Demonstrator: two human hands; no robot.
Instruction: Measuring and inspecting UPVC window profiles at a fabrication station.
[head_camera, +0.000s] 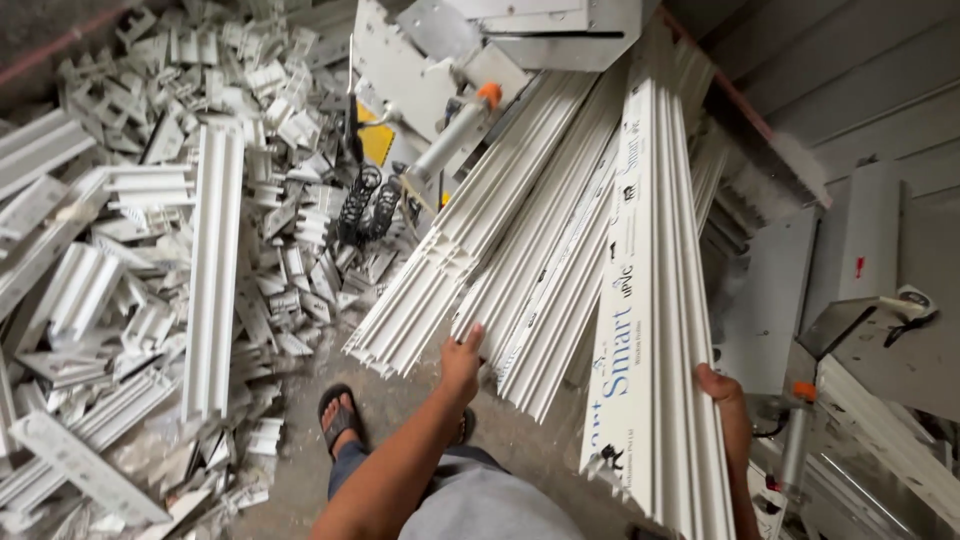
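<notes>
- White plastic is nearly all we see: a bundle of long white profiles (520, 230) leans from the machine at the top down toward us, its cut ends hanging above the concrete floor (400, 400).
- Our left hand (462, 362) lies open against the lower ends of that bundle, fingers spread on the ribbed faces and closed round nothing.
- Our right hand (722, 385) grips the right edge of the film-covered profile (650, 300), the nearest and widest piece (blue lettering runs along its protective film); the fingers curl behind the edge, so we cannot tell how tightly they close.
- That piece lies between our two hands, just right of the bundle and touching it along its length.
- No bin or box holds anything here; the offcuts (170, 250) lie loose in a heap over the floor at left, one long length (212, 270) on top.
- A sandalled foot (340, 415) stands on the floor beside the heap.
- Grey machine parts (860, 300) with an orange-capped cylinder (798, 440) sit at right.
</notes>
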